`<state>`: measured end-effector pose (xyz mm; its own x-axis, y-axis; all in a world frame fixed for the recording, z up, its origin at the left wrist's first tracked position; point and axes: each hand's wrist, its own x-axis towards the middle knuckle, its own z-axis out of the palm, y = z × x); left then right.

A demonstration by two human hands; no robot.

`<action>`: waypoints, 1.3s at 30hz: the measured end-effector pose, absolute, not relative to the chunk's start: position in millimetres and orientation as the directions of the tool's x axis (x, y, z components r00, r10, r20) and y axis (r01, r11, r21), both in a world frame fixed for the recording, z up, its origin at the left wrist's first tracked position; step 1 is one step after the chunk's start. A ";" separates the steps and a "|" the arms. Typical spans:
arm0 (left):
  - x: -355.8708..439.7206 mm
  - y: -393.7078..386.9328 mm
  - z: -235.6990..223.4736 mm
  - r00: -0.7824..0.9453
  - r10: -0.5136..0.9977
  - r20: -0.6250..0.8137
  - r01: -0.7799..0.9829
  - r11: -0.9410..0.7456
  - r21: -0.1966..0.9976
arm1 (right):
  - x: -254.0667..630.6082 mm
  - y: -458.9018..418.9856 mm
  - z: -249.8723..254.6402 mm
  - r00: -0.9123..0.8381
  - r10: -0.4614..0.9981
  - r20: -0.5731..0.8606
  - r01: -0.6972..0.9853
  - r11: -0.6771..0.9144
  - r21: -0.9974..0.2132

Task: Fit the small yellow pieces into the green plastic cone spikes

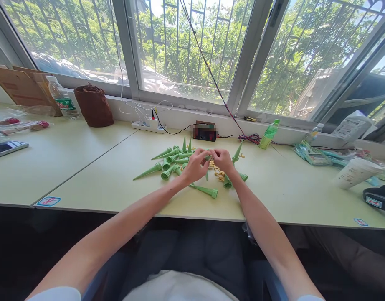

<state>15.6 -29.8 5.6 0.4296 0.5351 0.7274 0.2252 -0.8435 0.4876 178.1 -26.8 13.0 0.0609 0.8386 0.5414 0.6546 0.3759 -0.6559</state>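
My left hand (197, 165) is closed around a green plastic watering spike (206, 175), whose pointed end shows below the fingers. Against its top, my right hand (223, 161) is pinched shut; what its fingertips grip is hidden. Several more green spikes (153, 170) lie in a pile to the left, two standing point up behind. One loose spike (205, 191) lies nearer the table edge. Small yellow plastic pieces (219, 172) are heaped under my right hand. Beside that hand, an upright spike (237, 154) has a yellow piece sticking out of its side.
Behind my hands, a phone-like device (205, 132) leans at the wall, near a white power strip (148, 126). A green bottle (269, 134) and bundled cable (250, 138) stand right of it. A brown pouch (94, 105) is at back left, a white cup (357, 172) far right.
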 end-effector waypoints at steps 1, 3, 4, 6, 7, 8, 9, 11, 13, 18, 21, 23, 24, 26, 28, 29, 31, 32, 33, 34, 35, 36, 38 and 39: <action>16.0 -29.6 6.3 0.416 0.547 0.726 0.217 -0.835 0.505 | 178.9 -26.5 12.7 0.079 0.839 0.539 0.641 0.371 -0.672; 16.7 -28.9 8.1 0.376 0.575 0.727 0.221 -0.817 0.532 | 180.0 -26.4 12.2 0.108 0.838 0.534 0.608 0.369 -0.703; 16.8 -28.3 9.2 0.350 0.591 0.727 0.237 -0.807 0.541 | 180.3 -26.6 12.2 0.122 0.837 0.533 0.589 0.371 -0.718; 16.3 -27.0 11.7 0.301 0.625 0.720 0.280 -0.780 0.559 | 179.9 -27.5 12.3 0.151 0.835 0.530 0.546 0.376 -0.748; 15.8 -26.3 12.9 0.283 0.643 0.712 0.301 -0.764 0.571 | 179.3 -28.1 12.5 0.161 0.836 0.524 0.520 0.380 -0.765; 15.1 -25.8 13.9 0.270 0.663 0.698 0.317 -0.746 0.586 | 178.5 -28.9 12.8 0.166 0.840 0.516 0.489 0.384 -0.783; 14.5 -25.5 14.7 0.266 0.682 0.681 0.327 -0.728 0.602 | 177.5 -29.8 13.2 0.164 0.846 0.507 0.458 0.389 -0.799; 13.6 -25.8 15.5 0.279 0.716 0.640 0.333 -0.697 0.635 | 175.3 -31.9 14.4 0.147 0.861 0.487 0.405 0.397 -0.824; 13.3 -27.1 15.4 0.310 0.730 0.609 0.329 -0.683 0.652 | 173.4 -33.9 15.8 0.123 0.874 0.470 0.374 0.397 -0.838; 13.6 -30.3 14.7 0.339 0.727 0.597 0.324 -0.686 0.651 | 171.8 -36.0 18.1 0.098 0.887 0.452 0.343 0.396 -0.851; 13.1 -30.0 14.3 0.330 0.725 0.605 0.332 -0.689 0.644 | 171.8 -35.9 18.0 0.100 0.889 0.446 0.345 0.390 -0.854; 12.7 -29.2 13.6 0.326 0.722 0.611 0.333 -0.692 0.640 | 172.0 -35.4 17.2 0.092 0.900 0.426 0.318 0.379 -0.869; 12.4 -28.8 13.2 0.327 0.720 0.613 0.331 -0.694 0.639 | 172.1 -35.0 16.6 0.088 0.905 0.415 0.293 0.375 -0.879; 12.1 -28.1 12.3 0.335 0.712 0.617 0.322 -0.702 0.636 | 172.5 -33.8 15.2 0.083 0.911 0.404 0.238 0.376 -0.896; 11.9 -27.4 11.5 0.344 0.701 0.625 0.316 -0.713 0.626 | 172.7 -32.7 13.9 0.081 0.910 0.406 0.203 0.384 -0.901; 11.9 -27.1 11.3 0.345 0.695 0.631 0.315 -0.719 0.620 | 172.7 -32.2 13.5 0.080 0.909 0.408 0.197 0.387 -0.901; 12.1 -26.4 10.8 0.345 0.685 0.641 0.311 -0.728 0.611 | 172.5 -31.5 12.8 0.073 0.909 0.409 0.195 0.389 -0.900; 12.3 -26.0 10.5 0.346 0.682 0.644 0.308 -0.731 0.609 | 172.4 -31.2 12.5 0.070 0.911 0.406 0.194 0.387 -0.901; 12.5 -25.6 10.3 0.347 0.680 0.646 0.303 -0.733 0.608 | 172.3 -30.9 12.2 0.067 0.913 0.402 0.193 0.383 -0.903; 12.7 -25.1 10.0 0.347 0.677 0.649 0.299 -0.736 0.608 | 172.4 -30.6 11.8 0.065 0.916 0.396 0.192 0.378 -0.906; 12.9 -24.5 9.6 0.346 0.674 0.652 0.296 -0.738 0.606 | 172.6 -30.1 11.2 0.063 0.918 0.393 0.192 0.375 -0.907; 13.1 -23.8 9.1 0.344 0.670 0.657 0.293 -0.742 0.603 | 172.9 -29.5 10.4 0.061 0.918 0.392 0.195 0.374 -0.907; 13.5 -22.1 7.7 0.339 0.659 0.672 0.291 -0.753 0.591 | 173.8 -28.1 8.6 0.057 0.914 0.401 0.206 0.382 -0.901; 13.7 -21.2 6.9 0.337 0.650 0.681 0.292 -0.760 0.580 | 174.3 -27.3 7.6 0.053 0.911 0.409 0.213 0.389 -0.896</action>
<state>13.7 -21.2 6.9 0.3374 0.6499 0.6810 0.2925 -0.7600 0.5804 174.3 -27.3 7.6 0.0530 0.9112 0.4085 0.2126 0.3894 -0.8962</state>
